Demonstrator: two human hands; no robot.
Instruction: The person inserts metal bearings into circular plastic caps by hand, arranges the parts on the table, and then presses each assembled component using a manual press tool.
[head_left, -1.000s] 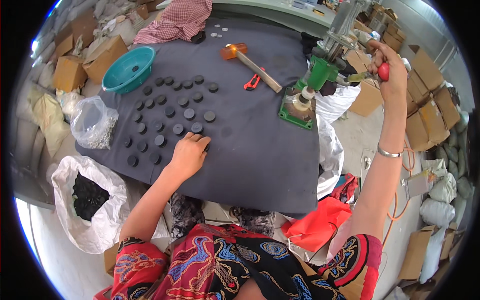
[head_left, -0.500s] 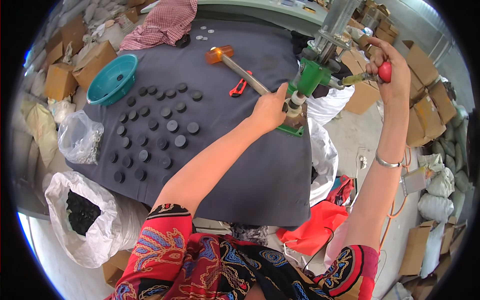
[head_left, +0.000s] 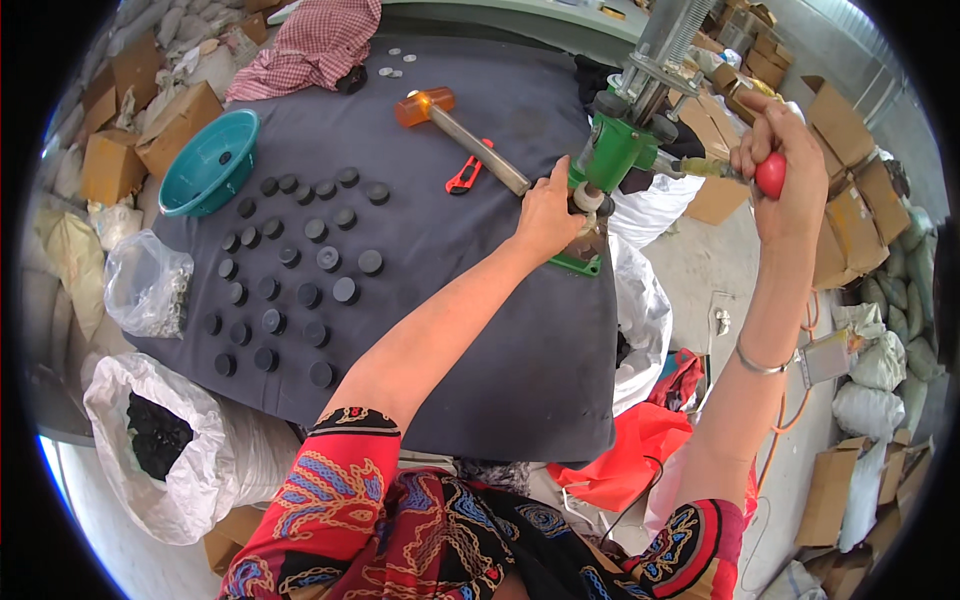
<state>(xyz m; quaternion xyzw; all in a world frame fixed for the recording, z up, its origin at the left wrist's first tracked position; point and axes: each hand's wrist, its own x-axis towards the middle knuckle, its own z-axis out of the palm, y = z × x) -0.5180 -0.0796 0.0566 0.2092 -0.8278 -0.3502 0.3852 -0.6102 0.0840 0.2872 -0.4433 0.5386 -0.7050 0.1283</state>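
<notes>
A green hand press [head_left: 615, 155] with a metal column stands at the table's right edge. My right hand [head_left: 790, 160] is wrapped around the red ball knob [head_left: 770, 176] of its lever, with the index finger sticking out. My left hand [head_left: 549, 218] reaches under the press head, its fingers closed about a small black round piece [head_left: 577, 205] beneath the white ram tip [head_left: 588, 196]. The fingers partly hide this piece. Close to the left hand lie a mallet [head_left: 480, 150] with an amber head and a red utility knife [head_left: 464, 177].
Several black round caps [head_left: 328, 258] spread over the dark tablecloth [head_left: 480, 350]. Beyond them are a teal basin [head_left: 208, 165], a clear bag of small parts [head_left: 150, 285] and a checked cloth [head_left: 310, 50]. A white sack [head_left: 220, 440] of black pieces stands at the left; cardboard boxes [head_left: 850, 230] line the right.
My right hand and the red knob have come down a little, tilting the lever. My left hand stays at the press. The whole view has shifted slightly.
</notes>
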